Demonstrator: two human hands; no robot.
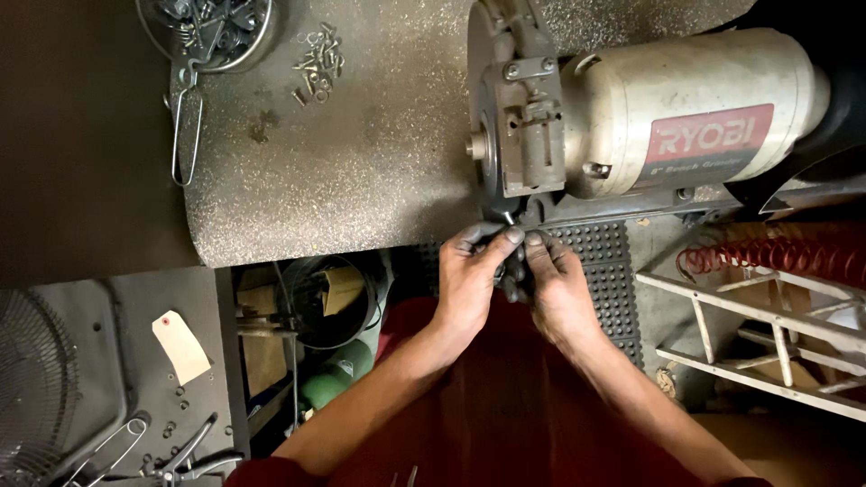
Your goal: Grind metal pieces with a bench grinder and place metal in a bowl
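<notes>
My left hand (469,280) and my right hand (555,284) are pressed together just below the grinding wheel (487,135) of a bench grinder (686,117). Both hands pinch a small dark metal part (514,266) between their fingertips, and most of it is hidden by the fingers. The fingertips sit close to the wheel's lower edge; whether the part touches the wheel cannot be told. The grinder has a cream motor body with a red label and a grey wheel guard.
The grinder stands on a speckled grey bench top (361,153). A metal bowl of small parts (212,32) and loose screws (317,61) lie at the back left. A black studded floor mat (613,289), a red coiled hose (776,252), a white frame (767,325), a bucket (329,302) and a tan tag (180,344) lie below.
</notes>
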